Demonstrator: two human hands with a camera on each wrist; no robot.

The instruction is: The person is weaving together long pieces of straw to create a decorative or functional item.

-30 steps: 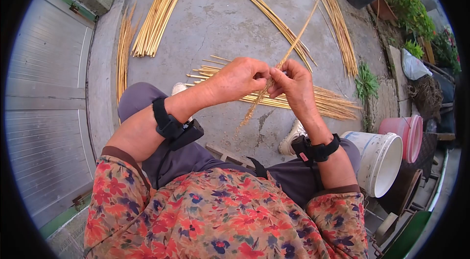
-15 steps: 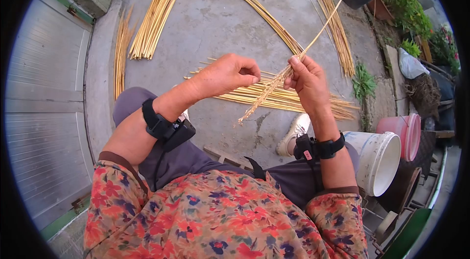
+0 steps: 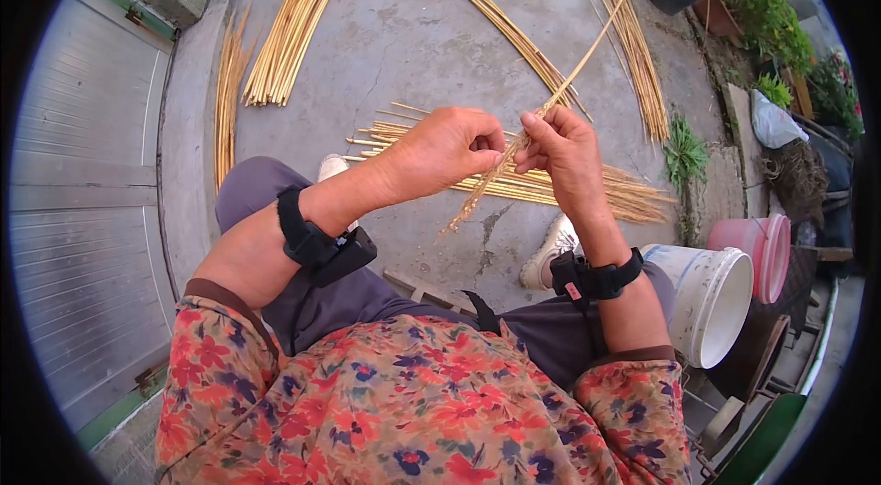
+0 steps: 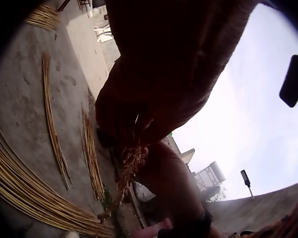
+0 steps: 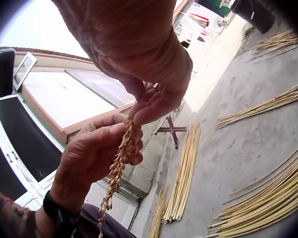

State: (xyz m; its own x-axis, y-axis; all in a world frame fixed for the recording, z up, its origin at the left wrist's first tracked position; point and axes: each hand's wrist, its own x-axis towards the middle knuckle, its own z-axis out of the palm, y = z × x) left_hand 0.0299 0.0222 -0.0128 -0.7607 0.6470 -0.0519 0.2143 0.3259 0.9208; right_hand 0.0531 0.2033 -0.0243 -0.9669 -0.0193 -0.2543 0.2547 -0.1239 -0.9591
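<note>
A dry straw-coloured stalk with a seedy head (image 3: 478, 195) slants between the two hands, its thin stem pointing away to the upper right. My right hand (image 3: 571, 155) pinches it between thumb and fingers where stem meets head. Just below that, the left hand (image 3: 456, 147) has thumb and fingertips on the seed head. In the right wrist view the left hand (image 5: 92, 153) pinches the head (image 5: 120, 161) from the side, and the loose end dangles below. Backlight darkens the left hand (image 4: 154, 74) in the left wrist view.
Beneath the hands a bundle of stalks (image 3: 633, 196) lies across the concrete. Further bundles (image 3: 298, 22) lie at the far left, a thinner one (image 3: 496, 17) in the middle. A white bucket (image 3: 711, 306) and a pink bucket (image 3: 771, 256) stand at right; a panelled door (image 3: 87, 200) is at left.
Half a second ago the left hand was apart from the stalk; it has moved right to the seed head. The right hand has shifted slightly left since then, still pinching the stalk.
</note>
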